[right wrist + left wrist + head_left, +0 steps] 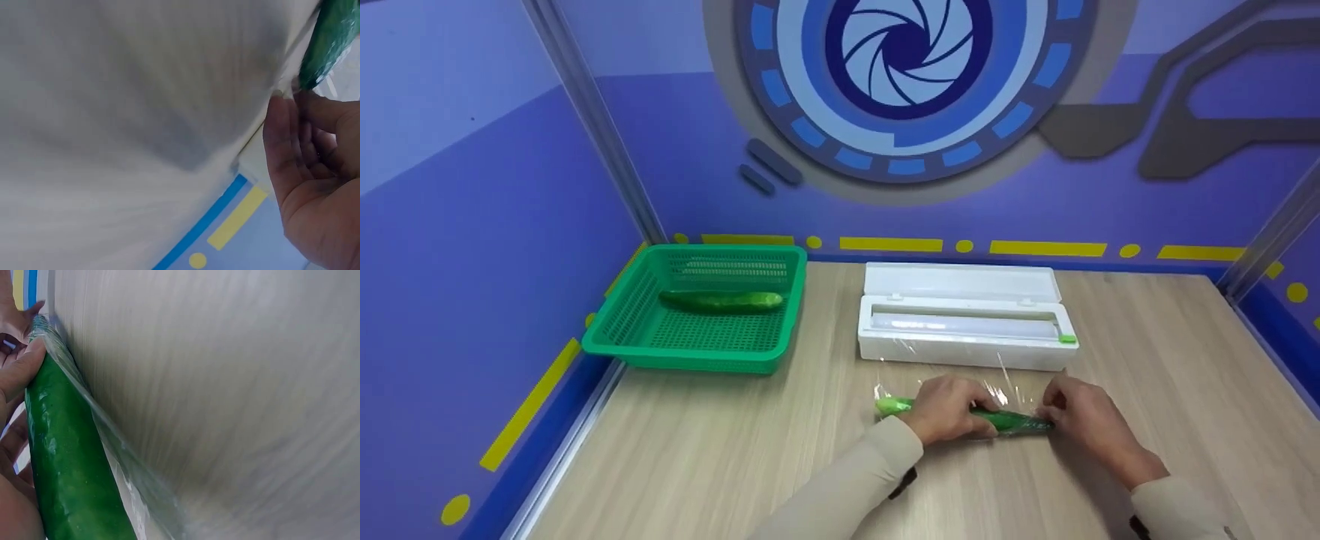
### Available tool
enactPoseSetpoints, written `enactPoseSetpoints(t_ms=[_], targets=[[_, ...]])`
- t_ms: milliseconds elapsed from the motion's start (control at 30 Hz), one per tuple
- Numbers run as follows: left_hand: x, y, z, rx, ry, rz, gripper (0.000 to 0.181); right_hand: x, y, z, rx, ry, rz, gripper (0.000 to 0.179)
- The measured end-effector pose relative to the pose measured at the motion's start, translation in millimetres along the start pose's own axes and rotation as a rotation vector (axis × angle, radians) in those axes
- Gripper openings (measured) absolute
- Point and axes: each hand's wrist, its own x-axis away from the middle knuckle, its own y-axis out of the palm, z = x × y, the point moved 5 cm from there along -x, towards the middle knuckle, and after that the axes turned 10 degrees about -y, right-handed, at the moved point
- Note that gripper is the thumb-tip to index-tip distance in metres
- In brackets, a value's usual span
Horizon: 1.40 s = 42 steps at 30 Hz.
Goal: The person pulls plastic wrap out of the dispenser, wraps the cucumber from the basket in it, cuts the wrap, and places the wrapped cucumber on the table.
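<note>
A green cucumber (1014, 421) lies crosswise near the front of the table, partly covered in clear cling film (115, 433). My left hand (949, 409) grips it around the middle, the thumb along its near side. The paler end sticks out left of that hand. At the dark right end, my right hand (1089, 420) pinches the film between thumb and fingertips, right at the cucumber's tip (323, 62). Loose film spreads behind the hands toward the white wrap dispenser (960, 352). Part of the cucumber is hidden under the left hand.
The dispenser stands behind the hands, its lid (960, 281) tipped back and a film roll (960, 324) inside. A green slider (1067, 339) sits at its right end. At the back left, a green basket (682, 361) holds another cucumber (720, 301). Printed walls enclose the table.
</note>
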Motion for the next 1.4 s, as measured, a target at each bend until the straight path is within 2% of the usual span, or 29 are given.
enactPoseSetpoints(t_ms=[133,267,367,467,533,700,833,1033,1100,1167,1333,1400], targets=[[0.4,-0.7,-0.8,-0.006,0.000,0.005,0.026,2.3,1,-2,-0.048,0.023,-0.040,0.019],[0.8,0.0,-1.2,-0.002,-0.002,0.007,0.026,7.3,-1,-3,-0.100,0.010,-0.077,0.010],[1.3,0.2,-1.6,0.009,-0.009,0.005,0.026,13.7,-4,-4,-0.181,-0.013,-0.081,0.006],[0.8,0.6,-1.1,0.016,-0.009,0.004,0.026,20.6,-4,-4,-0.277,-0.039,-0.085,0.018],[0.3,0.8,-0.6,0.022,-0.009,0.000,0.027,23.3,-2,-4,-0.305,-0.053,-0.087,0.027],[0.8,0.5,0.7,0.019,-0.001,-0.006,0.029,21.6,5,-4,-0.224,-0.058,-0.100,0.025],[1.6,-0.5,-0.2,0.030,0.001,-0.026,0.029,16.3,6,-6,-0.201,-0.102,-0.114,0.023],[6.0,-3.3,3.0,-0.031,0.070,-0.036,0.044,14.2,3,-7,-0.166,-0.177,-0.106,0.024],[9.6,-5.9,3.9,-0.058,0.093,-0.008,0.049,13.8,2,-7,-0.153,-0.197,-0.095,0.025],[14.3,-10.8,4.3,-0.078,0.110,0.052,0.050,13.5,2,-7,-0.150,-0.210,-0.090,0.026],[33.5,-32.6,-0.3,-0.115,0.136,0.286,0.036,13.0,5,-8,-0.157,-0.225,-0.107,0.027],[42.3,-42.3,-5.5,-0.117,0.141,0.362,0.031,12.3,6,-8,-0.155,-0.226,-0.108,0.027]])
